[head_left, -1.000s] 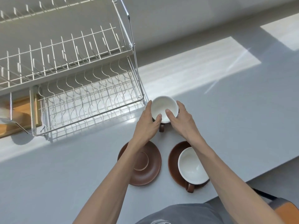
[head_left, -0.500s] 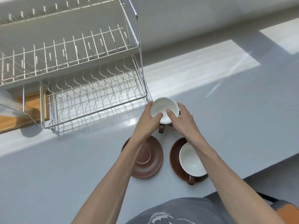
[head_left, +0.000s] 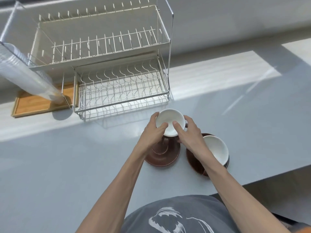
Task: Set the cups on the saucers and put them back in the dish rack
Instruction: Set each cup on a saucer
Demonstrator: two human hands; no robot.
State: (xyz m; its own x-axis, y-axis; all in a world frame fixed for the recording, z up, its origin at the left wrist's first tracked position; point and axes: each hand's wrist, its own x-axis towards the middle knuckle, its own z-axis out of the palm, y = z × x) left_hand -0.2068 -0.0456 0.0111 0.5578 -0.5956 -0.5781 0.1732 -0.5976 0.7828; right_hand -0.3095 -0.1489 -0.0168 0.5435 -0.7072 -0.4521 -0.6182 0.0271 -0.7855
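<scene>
Both hands hold one brown cup with a white inside (head_left: 170, 120), lifted just above the far edge of a bare brown saucer (head_left: 165, 154). My left hand (head_left: 154, 132) grips its left rim, thumb inside. My right hand (head_left: 186, 132) grips the right rim, thumb inside too. To the right, a second cup (head_left: 217, 148) sits on another brown saucer (head_left: 191, 158), partly hidden by my right forearm. The two-tier wire dish rack (head_left: 117, 84) stands behind, to the left, with nothing on its tiers.
A tall stack of clear plastic cups (head_left: 25, 74) leans over a wooden tray (head_left: 33, 105) left of the rack. The grey counter's front edge (head_left: 269, 175) runs close by on the right. A sunlit band crosses the counter behind the cups.
The held cup has come off the counter and moved toward me, over the bare saucer's far edge. The camera view has shifted, showing more of the rack and the left side.
</scene>
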